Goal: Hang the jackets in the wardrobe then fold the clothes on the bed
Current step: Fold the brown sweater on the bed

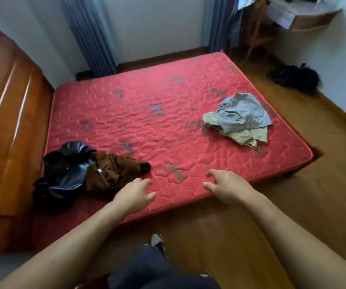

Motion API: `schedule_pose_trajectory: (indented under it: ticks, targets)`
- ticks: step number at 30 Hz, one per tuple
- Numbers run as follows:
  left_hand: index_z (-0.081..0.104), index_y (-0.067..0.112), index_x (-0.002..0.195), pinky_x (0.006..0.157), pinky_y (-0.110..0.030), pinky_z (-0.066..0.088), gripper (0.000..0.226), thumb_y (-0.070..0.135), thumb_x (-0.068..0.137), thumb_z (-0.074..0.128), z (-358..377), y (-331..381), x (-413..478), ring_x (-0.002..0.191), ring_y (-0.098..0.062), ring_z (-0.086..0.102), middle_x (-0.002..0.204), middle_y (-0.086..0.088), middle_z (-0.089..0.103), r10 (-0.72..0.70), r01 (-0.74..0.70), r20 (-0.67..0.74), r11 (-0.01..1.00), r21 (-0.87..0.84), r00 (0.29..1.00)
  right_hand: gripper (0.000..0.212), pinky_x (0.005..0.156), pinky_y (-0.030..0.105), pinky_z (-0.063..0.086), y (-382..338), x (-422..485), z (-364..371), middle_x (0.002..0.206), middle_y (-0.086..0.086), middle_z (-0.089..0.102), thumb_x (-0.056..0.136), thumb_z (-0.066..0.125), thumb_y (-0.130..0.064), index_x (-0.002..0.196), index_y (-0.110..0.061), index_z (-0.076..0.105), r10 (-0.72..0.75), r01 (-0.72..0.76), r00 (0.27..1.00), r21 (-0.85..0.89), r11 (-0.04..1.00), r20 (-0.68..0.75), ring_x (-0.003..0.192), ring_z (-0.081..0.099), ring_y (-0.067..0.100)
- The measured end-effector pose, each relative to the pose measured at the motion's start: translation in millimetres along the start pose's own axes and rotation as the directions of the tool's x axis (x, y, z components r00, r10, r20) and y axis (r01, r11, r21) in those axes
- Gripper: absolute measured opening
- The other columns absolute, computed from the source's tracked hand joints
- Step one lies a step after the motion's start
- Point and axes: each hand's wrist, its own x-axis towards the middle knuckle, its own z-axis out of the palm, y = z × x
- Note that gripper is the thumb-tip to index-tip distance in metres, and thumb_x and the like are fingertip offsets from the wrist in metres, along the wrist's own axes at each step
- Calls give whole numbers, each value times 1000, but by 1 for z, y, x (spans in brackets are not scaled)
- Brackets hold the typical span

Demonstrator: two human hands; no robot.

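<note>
A red quilted mattress (pixel 147 113) fills the middle of the view. At its near left lie a shiny black jacket (pixel 63 174) and a brown jacket (pixel 111 170), crumpled side by side and touching. Near the right edge a grey garment (pixel 243 111) lies on top of a pale yellow garment (pixel 251 136). My left hand (pixel 135 193) hovers over the mattress's near edge, just right of the brown jacket, fingers loosely spread and empty. My right hand (pixel 228 187) is held out beside it, also empty with relaxed fingers.
A wooden headboard (pixel 7 122) runs along the left. Blue-grey curtains (pixel 88 34) hang at the back wall. A wooden chair (pixel 257 32) and a cardboard box (pixel 305 17) stand at the back right. A black bag (pixel 295 79) lies on the wooden floor (pixel 293 205).
</note>
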Motion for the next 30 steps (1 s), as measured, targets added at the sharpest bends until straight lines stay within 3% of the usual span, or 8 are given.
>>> schedule_pose_trajectory:
  ticks: [8, 18, 30]
  targets:
    - [49, 26, 146, 107, -42, 46, 57, 49, 94, 54, -4, -85, 20, 129, -25, 54, 140, -6, 53, -165, 167, 25, 972, -163, 986, 45, 93, 39, 51, -86, 84, 3, 128, 2, 67, 97, 51, -55, 134, -30, 55, -139, 158, 982, -150, 976, 127, 118, 62, 23]
    - [51, 30, 142, 100, -44, 49, 50, 47, 94, 54, -60, -219, 82, 125, -28, 56, 136, -5, 54, -299, 296, 19, 931, -212, 954, 46, 92, 45, 54, -209, 197, 31, 127, 4, 66, 99, 48, -53, 137, -27, 53, -172, 221, 958, -210, 952, 228, 113, 63, 26]
    - [40, 34, 149, 99, -50, 51, 54, 42, 97, 52, -16, -290, 157, 125, -32, 55, 144, -6, 42, -457, 489, 178, 839, -240, 871, 42, 87, 44, 54, -242, 325, 105, 122, 10, 65, 98, 48, -46, 132, -22, 55, -243, 368, 889, -289, 884, 388, 110, 64, 32]
